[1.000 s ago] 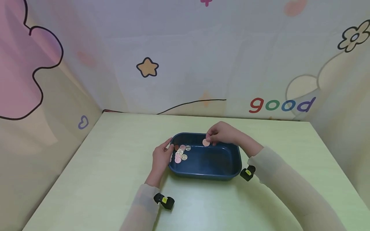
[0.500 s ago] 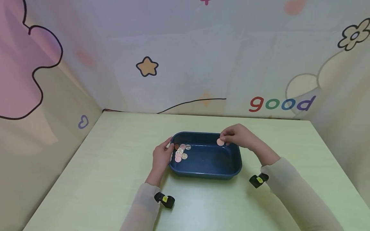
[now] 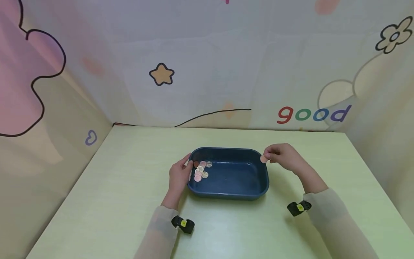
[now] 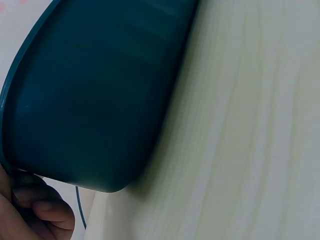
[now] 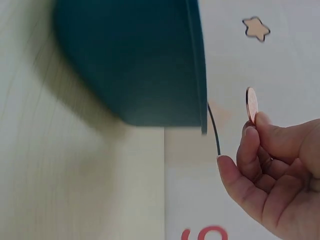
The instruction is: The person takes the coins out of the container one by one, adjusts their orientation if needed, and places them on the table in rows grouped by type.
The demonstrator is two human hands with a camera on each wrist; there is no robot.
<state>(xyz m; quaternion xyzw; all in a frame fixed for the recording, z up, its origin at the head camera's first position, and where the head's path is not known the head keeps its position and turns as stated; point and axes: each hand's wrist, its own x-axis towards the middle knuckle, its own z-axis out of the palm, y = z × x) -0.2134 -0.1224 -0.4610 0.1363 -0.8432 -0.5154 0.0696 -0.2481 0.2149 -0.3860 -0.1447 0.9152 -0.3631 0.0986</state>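
A dark blue rectangular tray (image 3: 234, 181) sits on the table. My left hand (image 3: 178, 180) grips its left rim, thumb on the inner side and fingers curled outside, as the left wrist view also shows. Several coins (image 3: 198, 178), mostly pinkish and silvery, lie bunched at the tray's left end near that thumb. One darker brown coin is among them. My right hand (image 3: 286, 158) pinches a single copper-coloured coin (image 5: 252, 105) between thumb and index finger. It holds the coin raised over the tray's far right corner, seen nearly edge-on in the right wrist view.
The pale wooden table (image 3: 129, 201) extends around the tray on all sides. A printed cloth backdrop (image 3: 207, 72) with a star, a flower and the word "good" rises behind the table. Black wrist cameras (image 3: 183, 224) are strapped over both sleeves.
My right hand has moved rightward with the pinched coin, from over the tray's far middle to its right corner. My left hand stays on the rim, and the coins in the tray lie as before.
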